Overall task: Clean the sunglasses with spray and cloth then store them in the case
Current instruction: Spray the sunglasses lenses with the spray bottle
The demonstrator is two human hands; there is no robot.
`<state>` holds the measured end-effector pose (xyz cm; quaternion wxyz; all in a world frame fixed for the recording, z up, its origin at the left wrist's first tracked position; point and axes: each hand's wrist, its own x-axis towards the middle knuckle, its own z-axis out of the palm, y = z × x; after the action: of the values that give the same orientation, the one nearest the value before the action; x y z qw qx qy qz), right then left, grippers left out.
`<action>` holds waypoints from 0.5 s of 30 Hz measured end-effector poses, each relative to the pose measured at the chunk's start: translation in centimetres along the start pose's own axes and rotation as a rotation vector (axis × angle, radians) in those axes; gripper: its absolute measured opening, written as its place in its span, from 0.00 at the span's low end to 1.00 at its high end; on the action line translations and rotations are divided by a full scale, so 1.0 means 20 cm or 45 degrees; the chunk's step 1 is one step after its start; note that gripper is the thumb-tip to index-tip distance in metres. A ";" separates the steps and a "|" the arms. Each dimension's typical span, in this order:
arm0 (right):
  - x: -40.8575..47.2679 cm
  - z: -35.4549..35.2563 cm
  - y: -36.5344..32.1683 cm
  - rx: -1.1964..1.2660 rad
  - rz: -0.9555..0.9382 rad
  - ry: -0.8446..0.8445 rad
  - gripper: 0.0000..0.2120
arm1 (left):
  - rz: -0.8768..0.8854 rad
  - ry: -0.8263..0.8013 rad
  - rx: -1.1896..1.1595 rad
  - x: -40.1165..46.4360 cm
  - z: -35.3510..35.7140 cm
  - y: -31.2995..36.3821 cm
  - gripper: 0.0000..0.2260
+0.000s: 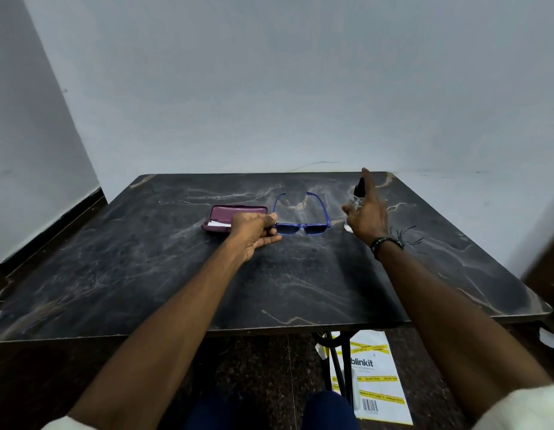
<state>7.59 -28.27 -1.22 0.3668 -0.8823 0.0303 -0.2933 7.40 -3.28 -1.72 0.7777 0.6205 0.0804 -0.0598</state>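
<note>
Nearest to me, under the table edge, a white blinkit bag [373, 386] with yellow tape lies on the floor. Above it stretches the dark marbled table [145, 274], with both my forearms reaching out across it. My left hand [254, 229] pinches the left corner of the blue sunglasses [300, 223] between thumb and curled fingers; the glasses sit on the tabletop, temples unfolded and pointing away from me. Just left of that hand, partly behind it, the maroon case [235, 212] lies open with something white inside. My right hand [367, 212], a dark bracelet [386, 245] on its wrist, wraps the clear spray bottle [356, 201] standing right of the glasses, index finger raised over the black nozzle.
</note>
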 end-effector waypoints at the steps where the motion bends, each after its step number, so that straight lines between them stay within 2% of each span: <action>1: 0.00 0.00 0.01 0.016 -0.004 0.001 0.47 | 0.000 -0.001 -0.007 0.00 0.00 0.00 0.03; 6: -0.01 -0.04 -0.01 0.216 -0.034 -0.071 0.44 | -0.011 0.013 -0.069 0.00 -0.02 0.02 0.04; 11: -0.01 -0.05 -0.12 0.734 0.167 -0.186 0.34 | -0.021 0.076 -0.199 0.00 -0.01 0.02 0.11; 15: -0.05 -0.06 -0.23 1.085 0.253 -0.290 0.31 | -0.013 0.108 -0.290 -0.02 0.00 0.03 0.08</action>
<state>5.43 -25.36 2.00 0.7248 -0.6719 -0.0491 -0.1440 7.10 -3.21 -1.06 0.8387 0.5299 0.1225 -0.0279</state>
